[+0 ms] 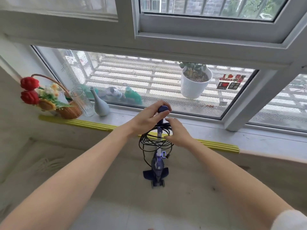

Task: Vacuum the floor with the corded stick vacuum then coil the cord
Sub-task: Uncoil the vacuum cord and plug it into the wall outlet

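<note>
A dark blue corded stick vacuum stands upright on the floor in front of the window sill. Its black cord hangs in several loops around the upper part of the stick. My left hand grips the blue handle top. My right hand is just right of the stick, fingers curled around the loops of cord near the top of the coil. The cord's plug end hangs beside the vacuum body.
The sill with a yellow edge strip runs behind the vacuum. On its left stand a flower basket, a glass vase and a grey vase. A white plant pot sits outside the glass.
</note>
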Motion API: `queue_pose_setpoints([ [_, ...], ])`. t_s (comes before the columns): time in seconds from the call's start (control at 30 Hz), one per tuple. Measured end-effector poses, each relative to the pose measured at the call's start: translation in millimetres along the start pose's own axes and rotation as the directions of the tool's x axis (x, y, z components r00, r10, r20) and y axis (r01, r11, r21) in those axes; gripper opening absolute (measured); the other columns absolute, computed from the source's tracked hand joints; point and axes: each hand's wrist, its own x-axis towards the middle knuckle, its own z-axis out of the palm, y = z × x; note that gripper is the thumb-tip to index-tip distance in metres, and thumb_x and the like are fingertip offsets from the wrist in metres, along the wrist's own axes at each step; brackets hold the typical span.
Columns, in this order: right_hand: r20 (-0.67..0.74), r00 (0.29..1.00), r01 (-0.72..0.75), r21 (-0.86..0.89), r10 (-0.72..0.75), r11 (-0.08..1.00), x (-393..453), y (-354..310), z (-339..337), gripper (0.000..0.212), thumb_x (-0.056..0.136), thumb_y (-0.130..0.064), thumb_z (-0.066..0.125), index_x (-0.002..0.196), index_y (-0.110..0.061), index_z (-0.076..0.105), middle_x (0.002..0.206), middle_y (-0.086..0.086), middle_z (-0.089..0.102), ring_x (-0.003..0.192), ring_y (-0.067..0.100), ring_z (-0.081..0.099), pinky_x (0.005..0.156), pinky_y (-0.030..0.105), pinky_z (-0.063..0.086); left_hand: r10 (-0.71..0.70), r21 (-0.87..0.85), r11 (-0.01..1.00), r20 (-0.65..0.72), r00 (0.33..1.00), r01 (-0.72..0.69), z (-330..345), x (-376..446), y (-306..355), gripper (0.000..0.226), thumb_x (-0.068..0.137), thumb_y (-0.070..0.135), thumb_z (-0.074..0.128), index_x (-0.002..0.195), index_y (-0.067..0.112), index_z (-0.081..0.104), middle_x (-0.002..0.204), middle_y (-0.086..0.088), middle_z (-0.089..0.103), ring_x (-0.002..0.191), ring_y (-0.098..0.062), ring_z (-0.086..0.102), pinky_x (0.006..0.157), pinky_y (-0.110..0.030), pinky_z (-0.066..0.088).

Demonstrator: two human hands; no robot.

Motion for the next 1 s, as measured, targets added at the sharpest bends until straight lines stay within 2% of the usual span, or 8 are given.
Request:
queue_pose_setpoints([
  [0.1,-0.011,1.0,-0.019,-0.051,0.018,0.999,20.0,4.4,7.9,0.043,0.086,-0.025,0.066,0.124,-0.012,0.05,0.121,0.007,0.057,0.114,0.027,0.051,0.093,0.036,0.042,-0.003,-0.016,1.0,0.021,1.0,0.004,-4.5,3.5,-6.5,0.029,0.094,0.04,0.047,0.11,0.017,0.054,0.094,-0.014,0.057,0.087,-0.033,0.054,0.087,-0.05,0.044],
  [0.23,0.08,0.997,-0.023,0.066,0.018,0.998,19.7,12.1,6.2,0.011,0.091,-0.016,0.059,0.09,-0.011,0.049,0.087,0.005,0.058,0.083,0.026,0.054,0.066,0.032,0.037,0.021,0.046,0.999,0.05,0.999,-0.023,-8.1,3.3,-7.5,0.016,0.096,0.029,0.055,0.108,0.018,0.06,0.091,0.013,0.061,0.088,-0.009,0.058,0.083,-0.022,0.044],
  [0.33,0.069,0.996,0.04,0.223,-0.057,0.974,5.9,11.0,-0.2,0.007,0.09,-0.01,0.054,0.096,-0.006,0.052,0.084,0.006,0.063,0.08,0.025,0.059,0.072,0.037,0.048,0.064,0.187,0.979,0.082,0.995,-0.078,-9.2,14.9,-2.7,0.022,0.091,0.036,0.061,0.101,0.018,0.068,0.095,0.008,0.066,0.092,-0.006,0.059,0.082,-0.018,0.043],
  [0.5,0.018,0.996,0.066,0.467,-0.083,0.882,-32.8,17.6,-26.7,0.005,0.095,-0.008,0.052,0.092,-0.005,0.048,0.07,0.004,0.064,0.063,0.014,0.057,0.062,0.025,0.043,0.056,0.232,0.97,0.097,0.994,-0.078,18.6,46.2,3.9,0.035,0.092,0.04,0.049,0.076,0.009,0.051,0.061,0.004,0.043,0.057,-0.011,0.036,0.057,-0.027,0.031],
  [0.6,0.07,0.995,0.028,0.468,-0.069,0.883,-65.2,43.2,-32.9,0.006,0.093,-0.004,0.052,0.088,-0.007,0.051,0.064,-0.002,0.058,0.059,0.01,0.049,0.058,0.023,0.037,0.086,0.367,0.925,0.054,0.995,-0.1,46.0,58.5,16.0,0.035,0.094,0.044,0.046,0.071,0.017,0.043,0.06,0.009,0.04,0.054,-0.011,0.035,0.055,-0.028,0.032],
  [0.77,0.094,0.995,-0.051,0.441,0.01,0.896,-116.8,88.4,-37.2,0.008,0.093,-0.008,0.055,0.086,-0.003,0.057,0.063,-0.005,0.053,0.059,0.01,0.046,0.061,0.027,0.036,0.244,0.719,0.643,0.136,0.96,-0.265,95.1,63.7,53.0,0.038,0.094,0.051,0.044,0.07,0.022,0.041,0.069,0.012,0.046,0.061,-0.011,0.045,0.048,-0.023,0.022],
  [0.9,0.096,0.99,-0.135,0.449,0.102,0.883,-162.5,126.9,-46.0,0.009,0.093,-0.014,0.056,0.087,-0.008,0.06,0.062,-0.004,0.054,0.059,0.01,0.046,0.062,0.025,0.036,0.219,0.79,0.57,0.119,0.969,-0.226,138.3,65.7,75.0,0.046,0.092,0.064,0.039,0.073,0.022,0.044,0.076,0.006,0.059,0.063,-0.013,0.05,0.054,-0.025,0.029],
  [1.0,0.087,0.983,-0.183,0.463,0.161,0.867,-188.1,157.0,-56.3,0.01,0.091,-0.015,0.058,0.087,-0.007,0.061,0.061,-0.003,0.056,0.057,0.011,0.049,0.062,0.027,0.039,0.157,0.793,0.597,0.034,0.987,-0.122,169.1,65.5,91.5,0.048,0.091,0.066,0.039,0.075,0.021,0.045,0.075,0.005,0.058,0.062,-0.014,0.05,0.054,-0.027,0.032],
])
